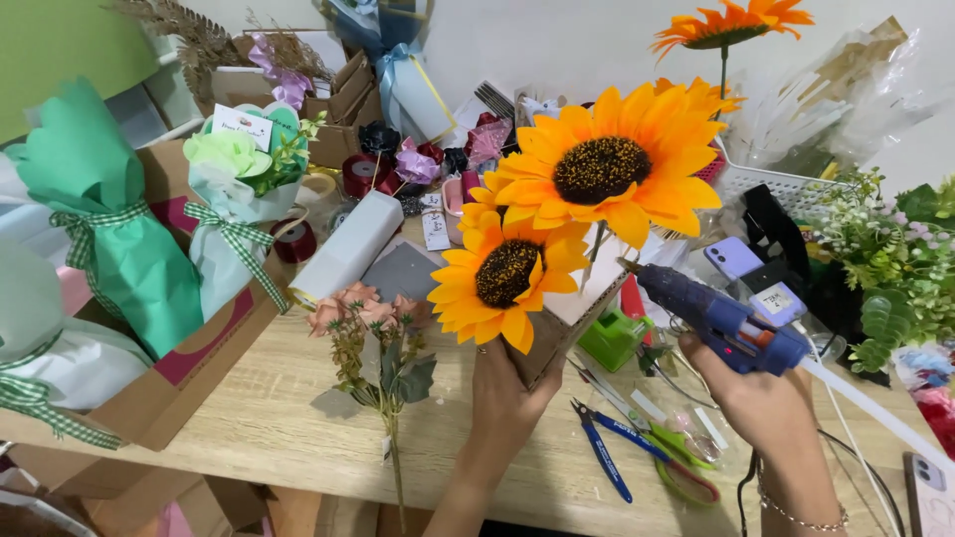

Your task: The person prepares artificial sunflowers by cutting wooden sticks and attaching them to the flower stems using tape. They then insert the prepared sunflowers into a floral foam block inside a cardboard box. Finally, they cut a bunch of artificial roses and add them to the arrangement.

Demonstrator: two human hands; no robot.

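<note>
Sunflowers (557,214) rise from a small brown box (562,323) that the left hand (502,393) grips from below above the wooden table (269,418), while the right hand (761,398) is clenched round a blue glue gun (721,318) whose nozzle points at the box just under the blooms. Steady work here seems to call for a firm, level hold on the box and a nozzle kept clear of petals and fingers. Blue-handled pliers (602,447) lie near the wrists.
</note>
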